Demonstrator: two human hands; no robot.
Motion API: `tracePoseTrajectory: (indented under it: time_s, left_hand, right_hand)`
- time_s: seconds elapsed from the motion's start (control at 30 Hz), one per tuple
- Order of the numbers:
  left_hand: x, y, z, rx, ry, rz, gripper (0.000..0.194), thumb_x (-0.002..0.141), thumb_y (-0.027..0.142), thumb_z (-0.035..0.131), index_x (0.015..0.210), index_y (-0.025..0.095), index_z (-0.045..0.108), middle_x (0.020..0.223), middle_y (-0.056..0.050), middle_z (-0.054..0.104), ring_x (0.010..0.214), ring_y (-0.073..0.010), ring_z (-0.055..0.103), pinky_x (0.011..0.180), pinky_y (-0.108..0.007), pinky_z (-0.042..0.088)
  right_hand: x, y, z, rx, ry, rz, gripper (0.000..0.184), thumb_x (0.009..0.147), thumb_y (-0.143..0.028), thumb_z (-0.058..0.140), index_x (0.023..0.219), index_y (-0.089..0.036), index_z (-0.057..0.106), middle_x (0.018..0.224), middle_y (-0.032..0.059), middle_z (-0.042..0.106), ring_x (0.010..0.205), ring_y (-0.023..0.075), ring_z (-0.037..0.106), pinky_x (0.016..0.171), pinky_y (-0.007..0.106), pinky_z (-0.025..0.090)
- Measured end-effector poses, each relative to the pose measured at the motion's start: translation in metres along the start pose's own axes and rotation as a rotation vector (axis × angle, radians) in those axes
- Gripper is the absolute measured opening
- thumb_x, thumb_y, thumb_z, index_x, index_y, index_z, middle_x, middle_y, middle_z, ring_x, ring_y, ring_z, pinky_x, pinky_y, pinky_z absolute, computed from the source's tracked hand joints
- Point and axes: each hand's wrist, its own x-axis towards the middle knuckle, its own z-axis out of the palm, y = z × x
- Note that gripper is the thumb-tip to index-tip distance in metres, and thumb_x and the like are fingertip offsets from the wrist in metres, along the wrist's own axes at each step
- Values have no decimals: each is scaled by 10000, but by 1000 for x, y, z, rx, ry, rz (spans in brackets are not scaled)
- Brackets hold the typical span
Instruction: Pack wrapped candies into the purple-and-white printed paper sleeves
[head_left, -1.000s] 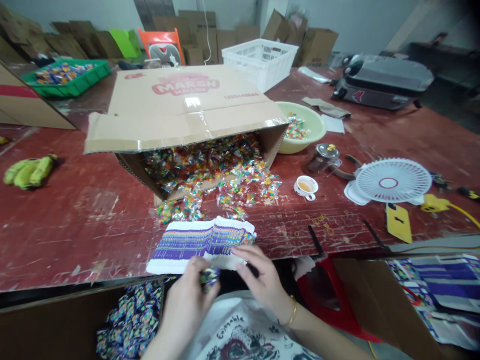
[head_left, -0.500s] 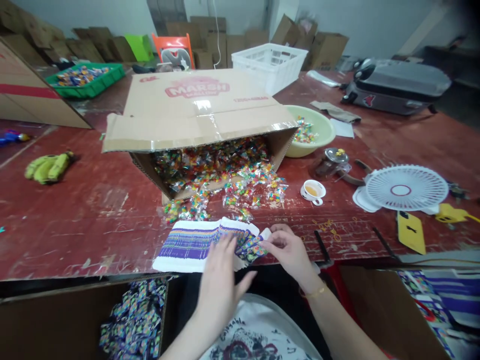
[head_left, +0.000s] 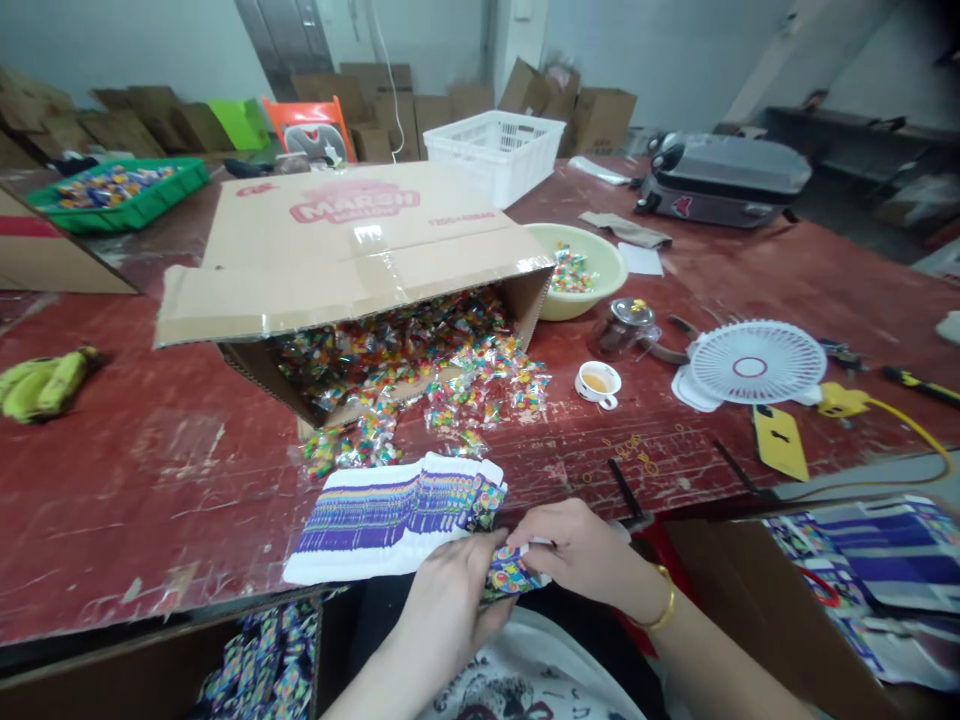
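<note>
Near the table's front edge, a small printed carton (head_left: 512, 571) in purple and bright colours is held between both hands. My left hand (head_left: 456, 590) is closed around its left side, thumb underneath. At its right end my right hand (head_left: 576, 552) has its fingers closed on the white-edged flap. Just left of the hands lies a fanned row of flat purple-and-white cartons (head_left: 375, 510). Behind that row, small clear bags of colourful candy (head_left: 360, 440) spill from an open cardboard box (head_left: 352, 250) lying on its side.
A yellow-green bowl (head_left: 616, 275) with candy bags stands right of the box, near a cup (head_left: 598, 383), a glass jar (head_left: 621, 328), a white fan (head_left: 754, 362) and a yellow phone (head_left: 780, 442). Bananas (head_left: 46, 385) lie left. Below the table, a carton (head_left: 112, 665) holds many printed packs.
A single carton has come away from the row, down toward me, into both hands. My left hand has left the row and closed on the carton. The view has shifted right.
</note>
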Motion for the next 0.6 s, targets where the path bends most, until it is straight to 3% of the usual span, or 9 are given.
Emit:
tracePoseTrajectory:
  time_s: [0.07, 0.17, 0.27, 0.33, 0.43, 0.5, 0.6]
  left_hand:
    - [0, -1, -2, -92, -33, -63, 171, 839, 312, 524, 893, 181, 620, 812, -46, 670, 760, -216, 633, 679, -319, 487]
    - [3, -4, -2, -404, -4, -175, 315, 870, 411, 478, 727, 168, 619, 647, -18, 631, 614, -160, 598, 587, -256, 462]
    - [7, -5, 3, -611, 81, -232, 284, 842, 426, 528, 813, 164, 635, 720, -23, 662, 677, -158, 622, 653, -260, 493]
    - [8, -4, 10, -546, 189, -251, 303, 792, 407, 603, 991, 179, 595, 881, -41, 682, 805, -189, 643, 749, -306, 508]
    - [8, -3, 21, -352, 347, -178, 597, 747, 289, 649, 1270, 221, 369, 1187, -92, 593, 1026, -226, 605, 864, -369, 490]
    - [7, -5, 27, -295, 394, -93, 608, 765, 223, 598, 1297, 230, 302, 1206, -102, 574, 1031, -213, 607, 852, -350, 500]
    - [7, -7, 33, -341, 417, -63, 504, 759, 191, 567, 1205, 216, 335, 1035, -67, 627, 876, -173, 648, 770, -296, 523]
  right_hand:
    - [4, 1, 6, 67, 33, 6, 163, 791, -131, 566, 841, -187, 711, 754, 24, 689, 677, 153, 629, 659, 256, 479]
    - [7, 7, 16, 450, 156, 161, 161, 802, -262, 611, 912, -184, 698, 792, 33, 692, 673, 154, 627, 633, 266, 494]
    - [11, 15, 28, 858, 268, 342, 223, 782, -373, 641, 764, -154, 679, 648, 9, 630, 531, 111, 554, 524, 234, 460]
    - [13, 20, 37, 1018, 346, 424, 251, 757, -384, 675, 694, -142, 651, 597, -7, 587, 483, 82, 499, 481, 205, 422]
    - [15, 21, 46, 1193, 443, 496, 217, 710, -345, 734, 696, -147, 646, 613, -15, 585, 506, 71, 490, 475, 179, 404]
    - [14, 19, 49, 1297, 460, 497, 212, 712, -353, 734, 713, -154, 660, 630, -9, 593, 538, 78, 501, 487, 180, 410]
    - [13, 14, 51, 1390, 430, 465, 214, 719, -376, 725, 783, -175, 688, 699, 8, 633, 612, 102, 543, 571, 209, 452]
